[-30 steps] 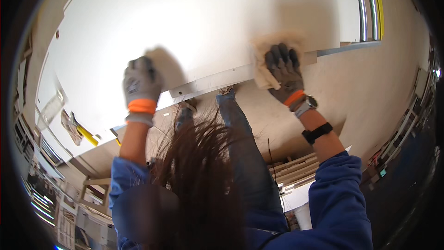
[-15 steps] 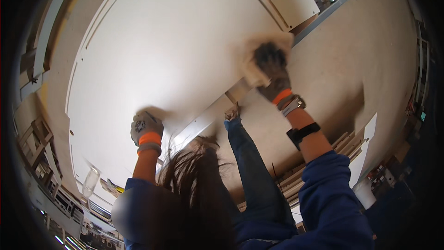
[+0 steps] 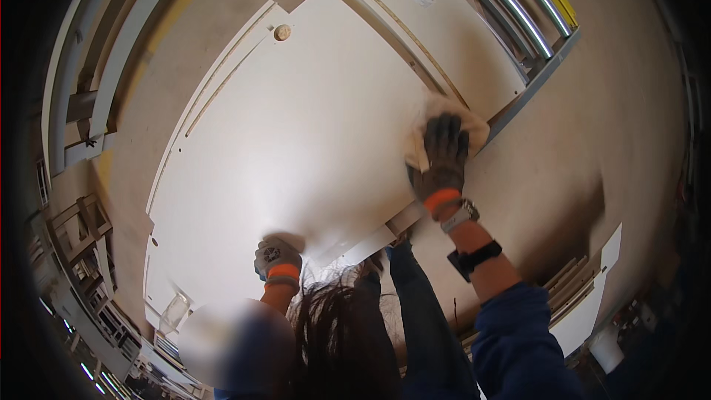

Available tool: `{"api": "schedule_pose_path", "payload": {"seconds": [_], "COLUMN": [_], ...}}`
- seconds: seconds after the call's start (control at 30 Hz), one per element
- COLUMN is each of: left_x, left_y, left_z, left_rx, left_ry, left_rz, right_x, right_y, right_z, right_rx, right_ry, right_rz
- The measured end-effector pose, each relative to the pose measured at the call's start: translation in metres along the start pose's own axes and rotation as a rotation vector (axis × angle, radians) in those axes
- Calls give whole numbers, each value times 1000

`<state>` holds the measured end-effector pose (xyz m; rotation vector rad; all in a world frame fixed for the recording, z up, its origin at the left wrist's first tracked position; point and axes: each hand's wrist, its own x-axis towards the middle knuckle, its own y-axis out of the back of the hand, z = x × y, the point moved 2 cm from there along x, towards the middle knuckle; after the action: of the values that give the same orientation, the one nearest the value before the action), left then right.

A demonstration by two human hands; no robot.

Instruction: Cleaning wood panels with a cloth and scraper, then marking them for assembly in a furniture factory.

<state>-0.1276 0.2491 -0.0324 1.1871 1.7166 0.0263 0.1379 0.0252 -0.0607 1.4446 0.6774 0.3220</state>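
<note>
Both hands wear grey knitted work gloves with bright orange cuffs. The left hand [image 3: 277,256] has a small dark round emblem on the back of its glove; the right hand [image 3: 443,157] looks darker across the fingers. Just below the right orange cuff sits a silver wristwatch [image 3: 461,215], and below that a black band [image 3: 475,259]. Both sleeves are blue. Long dark hair [image 3: 344,341] hangs between the sleeves, beside blue trousers.

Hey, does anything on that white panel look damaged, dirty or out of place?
Nothing stands out. The white panel looks clean and unbroken; the right hand presses a cloth near its edge, the left hand rests on its near edge.
</note>
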Motion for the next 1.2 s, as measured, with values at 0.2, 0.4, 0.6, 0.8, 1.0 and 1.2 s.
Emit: {"api": "schedule_pose_path", "payload": {"seconds": [0.2, 0.4, 0.6, 0.8, 1.0, 1.2], "left_x": [1, 10, 13, 12, 7, 13], "left_y": [-4, -11, -37, -25, -18, -41], "left_z": [-4, -11, -19, -17, -11, -9], "left_rx": [34, -76, -255, -417, -249, -200], "left_ry": [-76, -38, 54, 167, 74, 24], "left_rz": [39, -55, 33, -78, -79, 5], "right_x": [137, 92, 72, 196, 290, 133], "right_y": [11, 24, 3, 32, 41, 23], "right_z": [-29, -25, -35, -77, -118, -230], "right_rx": [59, -40, -47, -217, -124, 345], "right_ry": [22, 149, 46, 136, 161, 754], "right_rz": [170, 46, 50, 180, 333, 58]}}
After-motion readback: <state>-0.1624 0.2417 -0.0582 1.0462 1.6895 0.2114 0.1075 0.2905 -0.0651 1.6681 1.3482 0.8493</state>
